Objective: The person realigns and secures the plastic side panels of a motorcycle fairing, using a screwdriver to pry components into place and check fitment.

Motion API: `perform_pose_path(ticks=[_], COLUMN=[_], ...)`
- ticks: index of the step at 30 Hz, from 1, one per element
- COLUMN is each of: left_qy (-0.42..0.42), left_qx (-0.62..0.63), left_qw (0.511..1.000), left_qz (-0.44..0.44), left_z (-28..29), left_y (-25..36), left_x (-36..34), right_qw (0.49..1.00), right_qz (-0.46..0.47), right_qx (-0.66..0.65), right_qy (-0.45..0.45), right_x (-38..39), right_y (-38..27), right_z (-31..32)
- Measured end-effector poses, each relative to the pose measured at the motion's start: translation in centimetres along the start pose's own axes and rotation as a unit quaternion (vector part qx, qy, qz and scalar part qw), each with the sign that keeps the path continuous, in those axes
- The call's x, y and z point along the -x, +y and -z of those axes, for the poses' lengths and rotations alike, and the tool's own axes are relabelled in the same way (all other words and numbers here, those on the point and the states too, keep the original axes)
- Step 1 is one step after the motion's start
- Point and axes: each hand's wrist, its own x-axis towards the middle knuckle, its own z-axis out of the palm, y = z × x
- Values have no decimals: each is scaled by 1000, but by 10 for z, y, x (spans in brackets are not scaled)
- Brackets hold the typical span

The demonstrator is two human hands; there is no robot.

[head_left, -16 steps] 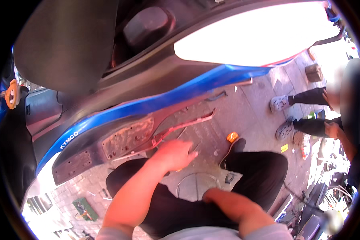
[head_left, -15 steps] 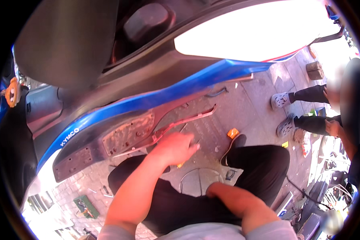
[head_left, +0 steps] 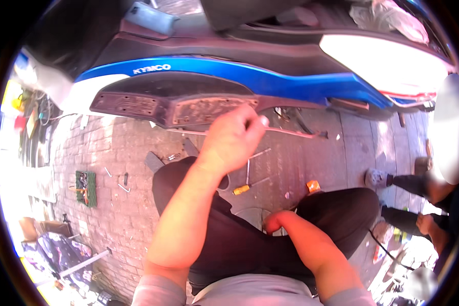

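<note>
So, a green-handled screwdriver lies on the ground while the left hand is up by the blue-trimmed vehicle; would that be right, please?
Not quite: the head view shows that the screwdriver has a yellow handle, not a green one. It does lie on the ground, and the left hand is up by the blue-trimmed vehicle.

The floor (head_left: pixel 127 219) is small paving bricks on the left and larger slabs on the right. A green tray (head_left: pixel 93 198) lies at left, a bent rod (head_left: pixel 124 187) just right of it. In the middle lies a yellow-handled screwdriver (head_left: pixel 241 189), with an orange packet (head_left: pixel 313 185) to its right.
</note>
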Motion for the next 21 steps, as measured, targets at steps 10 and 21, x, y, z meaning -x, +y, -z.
perform_pose_path(ticks=[10, 21], left_qy=[-213, -245], left_qx=[-133, -131], left_qw=[961, 956], left_qz=[-115, -95], left_z=[21, 17], left_y=[-58, -66], left_x=[-8, -33], right_qw=[898, 911], right_qz=[-203, -268], right_qx=[-137, -90], right_qy=[366, 299], right_x=[-88, -133], right_y=[26, 62], right_z=[120, 175])
